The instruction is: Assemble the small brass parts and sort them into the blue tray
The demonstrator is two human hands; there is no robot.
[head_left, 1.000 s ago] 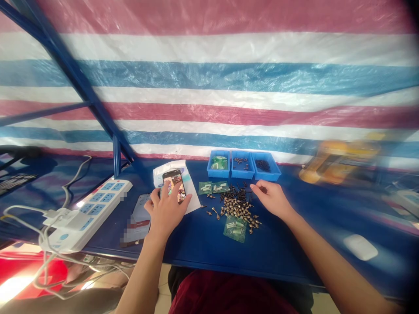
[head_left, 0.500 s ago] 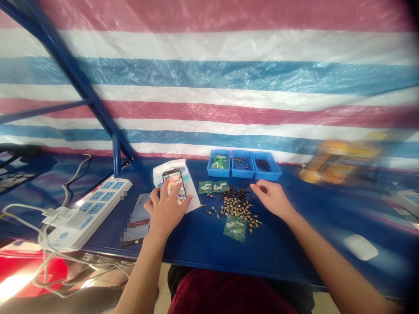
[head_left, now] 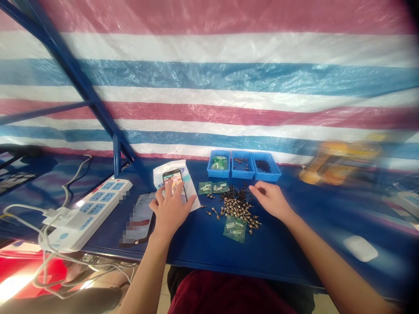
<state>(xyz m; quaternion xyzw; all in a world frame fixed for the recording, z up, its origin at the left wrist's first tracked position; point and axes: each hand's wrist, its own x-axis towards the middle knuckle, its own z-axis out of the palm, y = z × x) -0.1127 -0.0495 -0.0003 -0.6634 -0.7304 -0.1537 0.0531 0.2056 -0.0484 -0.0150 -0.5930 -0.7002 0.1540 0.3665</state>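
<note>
My left hand (head_left: pixel 172 209) is spread over a phone (head_left: pixel 173 176) with a lit screen, fingertips at its screen. That phone lies on a white paper packet (head_left: pixel 191 187). My right hand (head_left: pixel 271 199) rests at the right of the pile, fingers curled together; what they hold, if anything, is too small to tell. Between the hands lie brass-coloured fittings (head_left: pixel 237 207) and black screws (head_left: pixel 240 192). Green packets with pale pieces lie near the pile, one in front (head_left: pixel 235 229) and two behind, one of them at the left (head_left: pixel 205 188).
Three blue bins (head_left: pixel 219 173) stand behind the pile. A second phone (head_left: pixel 140 216) lies left of my left hand. Further left is a white power strip (head_left: pixel 90 213) with cables. A white mouse-like object (head_left: pixel 360 248) and a blurred yellow-orange object (head_left: pixel 334 161) are at the right.
My left hand has shifted slightly to the right and down over the phone, and its screen shows a different picture. My right hand has barely moved.
</note>
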